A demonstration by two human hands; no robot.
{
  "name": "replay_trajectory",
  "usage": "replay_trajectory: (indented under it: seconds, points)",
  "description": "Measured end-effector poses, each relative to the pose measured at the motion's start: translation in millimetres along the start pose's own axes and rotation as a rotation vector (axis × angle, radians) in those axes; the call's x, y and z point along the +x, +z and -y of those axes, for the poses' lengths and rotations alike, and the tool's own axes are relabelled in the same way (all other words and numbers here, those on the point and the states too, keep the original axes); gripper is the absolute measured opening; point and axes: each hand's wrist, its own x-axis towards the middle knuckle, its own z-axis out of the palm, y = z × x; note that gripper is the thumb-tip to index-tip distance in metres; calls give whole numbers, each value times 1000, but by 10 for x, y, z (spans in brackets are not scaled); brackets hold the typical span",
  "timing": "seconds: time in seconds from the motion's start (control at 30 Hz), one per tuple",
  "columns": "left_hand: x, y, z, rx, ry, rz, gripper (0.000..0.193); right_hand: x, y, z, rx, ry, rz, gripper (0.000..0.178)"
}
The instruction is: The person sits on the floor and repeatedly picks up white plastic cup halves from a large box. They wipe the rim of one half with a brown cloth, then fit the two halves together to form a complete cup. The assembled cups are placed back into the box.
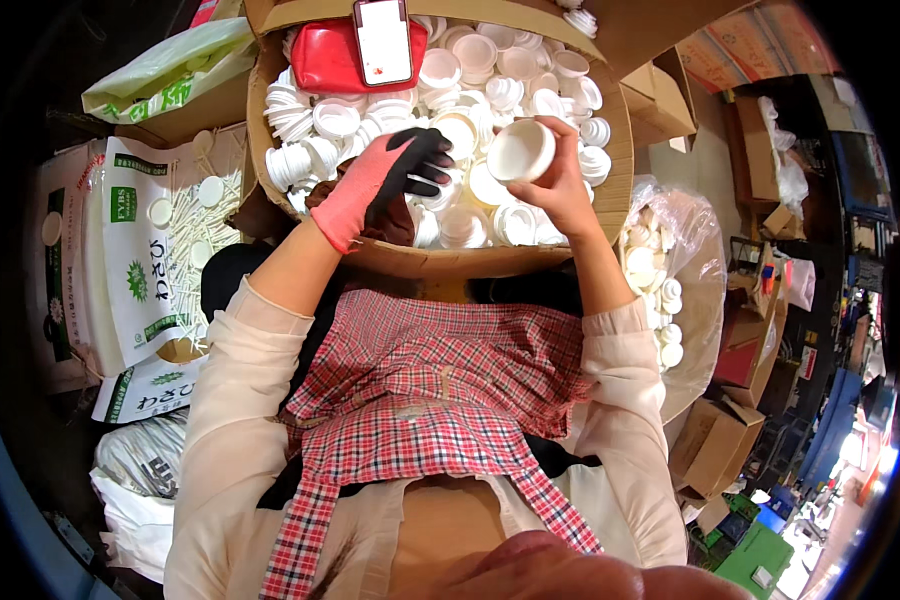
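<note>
In my bare right hand (567,192) is a round white plastic cap (521,152), gripped at its rim and tilted so its hollow side shows. My left hand (388,178), in a pink glove with black fingers, hovers just left of it. Its fingers are spread and slightly bent, and I see nothing held in them. Below both hands, a large cardboard box (440,262) is filled with similar white caps (463,228), some loose and some nested in stacks. A cream-toned cap (456,136) lies close to the gloved fingertips.
A red pouch (322,58) and a phone (383,42) rest on the caps at the back. On the left, a printed white sack (135,250) stands beside thin white sticks (185,205). A clear plastic bag (698,270) with more white pieces sits right of the box.
</note>
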Motion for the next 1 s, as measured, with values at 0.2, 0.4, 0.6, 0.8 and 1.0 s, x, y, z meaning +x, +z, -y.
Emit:
replay_trajectory:
  seconds: [0.2, 0.4, 0.6, 0.8, 1.0]
  points:
    - [-269, 270, -246, -30, 89, 174, 47, -49, 348, 352, 129, -89, 69, 92]
    - [-242, 175, -140, 34, 283, 143, 44, -79, 341, 327, -19, -124, 71, 97]
    - [-136, 173, -45, -427, -15, 326, 75, -116, 322, 361, -35, -99, 222, 96]
    - [-90, -92, -37, -255, -67, 607, 58, 87, 290, 499, -334, -3, 492, 94]
    - [-52, -224, -377, -673, 362, 276, 61, 314, 23, -197, -825, 161, 220, 49]
